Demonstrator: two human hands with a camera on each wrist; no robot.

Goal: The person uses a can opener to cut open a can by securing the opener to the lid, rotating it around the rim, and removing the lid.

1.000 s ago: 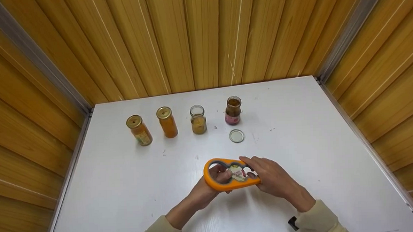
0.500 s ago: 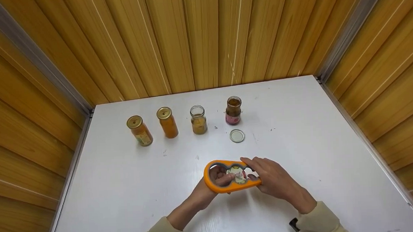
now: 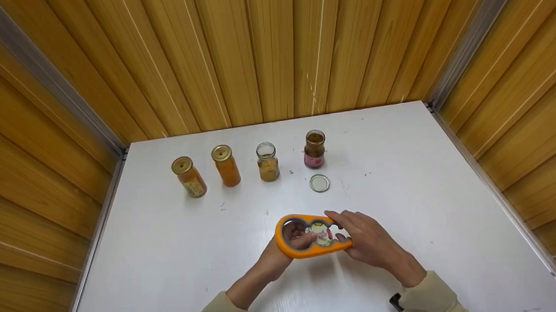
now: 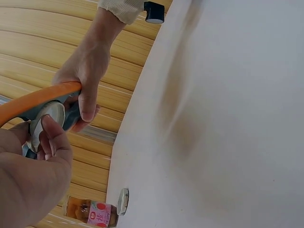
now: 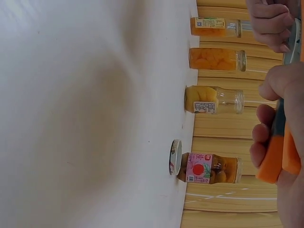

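Observation:
Between both hands, above the table, is an orange jar opener (image 3: pixel 312 252) with grey-lined holes. My right hand (image 3: pixel 368 240) grips its handle end at the right, fingers curled round the two arms (image 5: pixel 271 160). From beneath, my left hand (image 3: pixel 272 261) pinches a printed jar lid (image 3: pixel 321 233) that shows through the opener's middle hole. In the left wrist view, the left thumb and fingers hold this lid (image 4: pixel 57 112) against the opener's grey inner side. Whether the opener's teeth clamp the lid is hard to tell.
Along the back of the white table (image 3: pixel 169 254) stand two gold-capped jars, an orange one (image 3: pixel 227 171) and a labelled one (image 3: pixel 193 182). Beside them are an open jar of yellow fruit (image 3: pixel 268 169) and an open pink-labelled jar (image 3: pixel 314 156). A loose lid (image 3: pixel 319 183) lies before it.
Hands, opener and held lid stay nearly in place; the opener tilts slightly and the left thumb shifts a little to the right over the lid. The jars stand unmoved.

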